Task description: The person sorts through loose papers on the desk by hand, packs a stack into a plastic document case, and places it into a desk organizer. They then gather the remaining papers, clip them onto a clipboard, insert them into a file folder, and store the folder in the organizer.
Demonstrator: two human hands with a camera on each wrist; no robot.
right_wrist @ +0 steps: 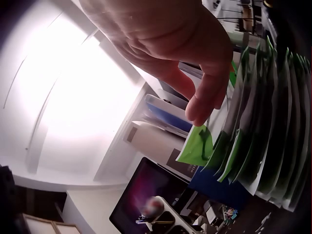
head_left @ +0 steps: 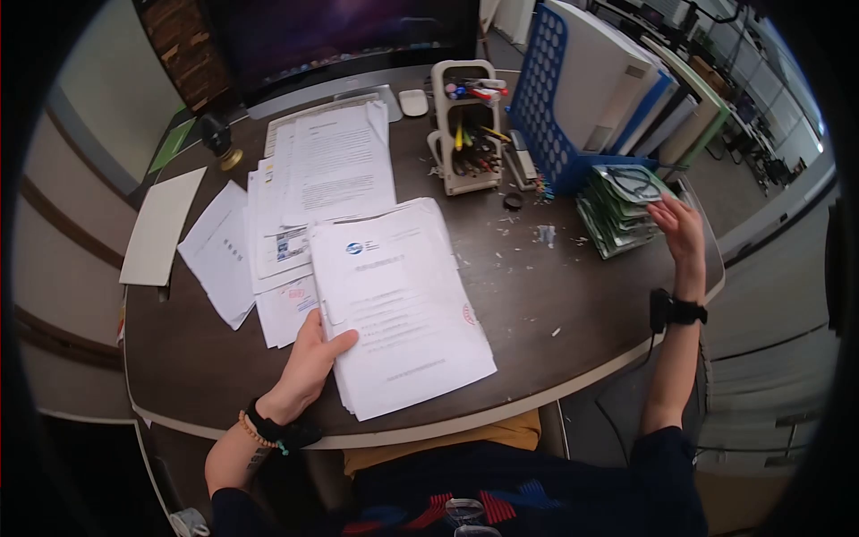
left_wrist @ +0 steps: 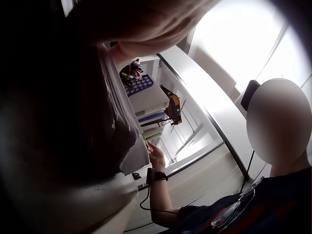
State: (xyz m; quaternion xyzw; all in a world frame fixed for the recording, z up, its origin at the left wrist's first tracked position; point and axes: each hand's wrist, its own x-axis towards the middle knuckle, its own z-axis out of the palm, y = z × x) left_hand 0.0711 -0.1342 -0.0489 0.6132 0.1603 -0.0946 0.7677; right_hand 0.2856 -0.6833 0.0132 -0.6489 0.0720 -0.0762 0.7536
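My left hand [head_left: 310,369] grips the lower left edge of a thick stack of printed papers [head_left: 403,304], its thumb on the top sheet and its other fingers hidden beneath. The top page has a blue logo and a red stamp at its right edge. At the right, a pile of flat green-edged clear packets [head_left: 617,215] stands on the desk. My right hand [head_left: 680,228] reaches over the pile's right end, fingers fairly straight. In the right wrist view its fingertips [right_wrist: 195,114] are right at the raised green corner of the top packet [right_wrist: 197,148].
More papers [head_left: 335,161] lie behind the stack, over a keyboard. A monitor [head_left: 349,45], mouse [head_left: 412,102], pen holder [head_left: 470,134], stapler [head_left: 521,161] and blue file rack [head_left: 537,116] line the back. Paper scraps [head_left: 546,234] dot the dark desk [head_left: 537,295].
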